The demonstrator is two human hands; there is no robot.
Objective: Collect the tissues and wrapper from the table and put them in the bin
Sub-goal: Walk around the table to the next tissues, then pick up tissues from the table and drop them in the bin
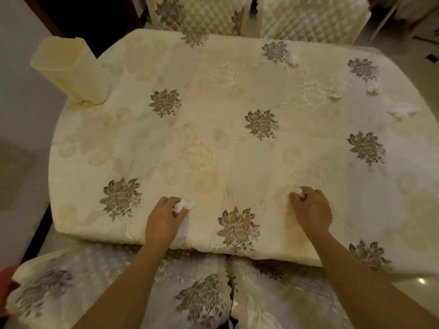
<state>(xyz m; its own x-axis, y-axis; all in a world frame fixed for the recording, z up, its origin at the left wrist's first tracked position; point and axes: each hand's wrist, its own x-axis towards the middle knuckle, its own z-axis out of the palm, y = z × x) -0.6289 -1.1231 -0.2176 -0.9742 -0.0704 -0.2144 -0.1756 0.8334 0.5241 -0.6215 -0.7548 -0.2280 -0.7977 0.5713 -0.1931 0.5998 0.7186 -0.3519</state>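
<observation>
**Both hands on tissues at the near edge, bin at the far left**

At the far left corner of the surface (133, 143) the cream bin (71, 70) stands on its base, well apart from your hands. Your left hand (164, 219) lies palm down near the near edge. Its fingertips pinch a crumpled tissue (184, 205), which touches the flowered cloth. Beyond the far edge you see two quilted chair backs (199, 15) side by side. Your right hand (311, 207) is also palm down, a little farther from you than the left one. Its curled fingers hold a small tissue ball (299, 192) against the cloth.

More to the right, four loose white pieces lie apart from each other. A far piece (294, 60) is close to the far edge, beside a brown flower. A middle piece (335, 97) lies nearer to you. A small piece (373, 87) and a wide piece (402, 111) lie near the right edge. All four are blurred, and I cannot tell whether any of them is the wrapper.
</observation>
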